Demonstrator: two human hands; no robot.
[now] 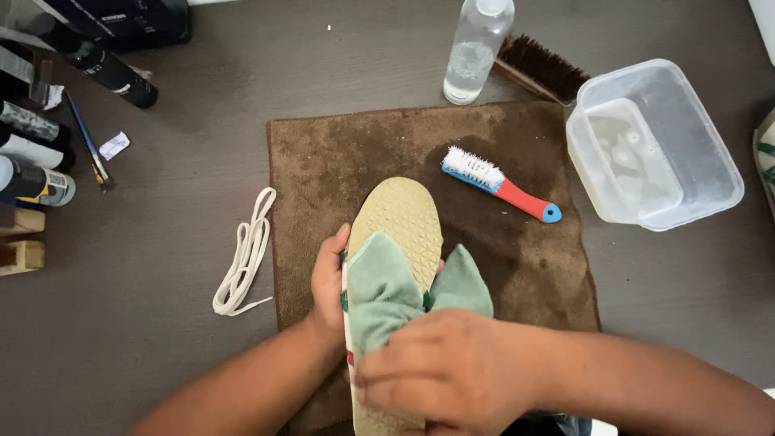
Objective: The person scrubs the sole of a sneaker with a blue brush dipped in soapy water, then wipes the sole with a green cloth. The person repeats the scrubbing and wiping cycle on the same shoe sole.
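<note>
A shoe lies sole-up on a brown towel (347,153), its tan patterned sole (401,218) pointing away from me. My left hand (328,284) grips the shoe's left side near the middle. My right hand (440,371) presses a light green cloth (386,291) against the sole's near half, fingers closed on the cloth. Part of the cloth sticks out to the right of the shoe. The heel end is hidden under my right hand.
A small brush (500,184) with white bristles and a red and blue handle lies on the towel. A clear plastic tub (652,145) with water stands right. A clear bottle (476,50) and a dark bristle brush (539,69) are behind. White laces (245,254) lie left; bottles (32,153) far left.
</note>
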